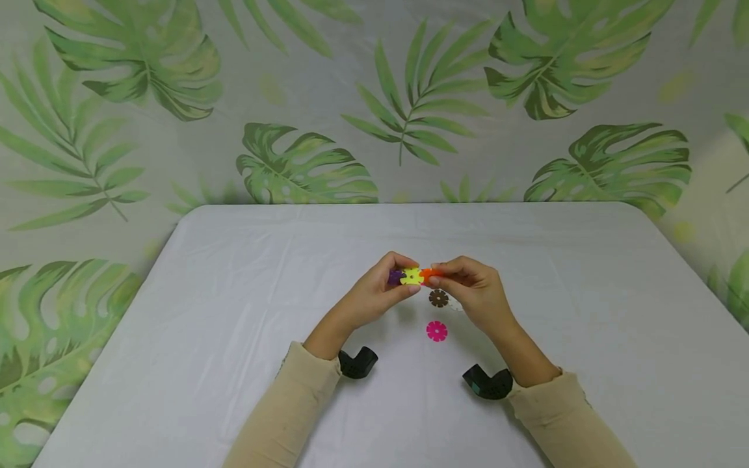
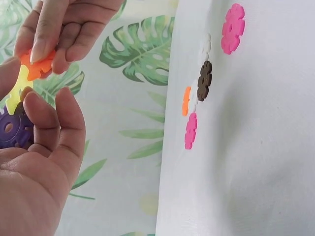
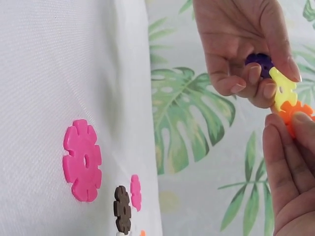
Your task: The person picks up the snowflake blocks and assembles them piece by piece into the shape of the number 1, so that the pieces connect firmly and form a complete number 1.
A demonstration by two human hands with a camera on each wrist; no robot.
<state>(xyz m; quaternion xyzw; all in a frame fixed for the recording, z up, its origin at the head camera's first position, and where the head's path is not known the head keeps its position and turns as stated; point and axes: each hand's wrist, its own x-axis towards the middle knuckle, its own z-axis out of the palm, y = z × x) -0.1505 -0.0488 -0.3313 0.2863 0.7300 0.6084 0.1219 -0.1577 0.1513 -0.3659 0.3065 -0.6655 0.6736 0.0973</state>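
Observation:
Above the table, my left hand (image 1: 374, 292) pinches a yellow notched flower-shaped disc (image 1: 412, 277) between thumb and fingers. A purple disc (image 2: 9, 128) meets the yellow one at its edge, beside the curled left fingers. My right hand (image 1: 482, 292) pinches an orange disc (image 3: 295, 116) against the yellow disc's other side. The orange and yellow edges overlap; how deep their slots sit in each other is partly hidden by fingertips. Below the hands, a brown disc (image 1: 438, 298) and a pink disc (image 1: 436, 331) lie on the table.
In the left wrist view, a white disc (image 2: 205, 46), a loose orange disc (image 2: 186, 101) and a second pink disc (image 2: 191, 131) lie near the brown one. The table has a white cloth (image 1: 234, 273). Behind it hangs a leaf-patterned cloth (image 1: 316, 97). Black devices (image 1: 358, 363) sit at both wrists.

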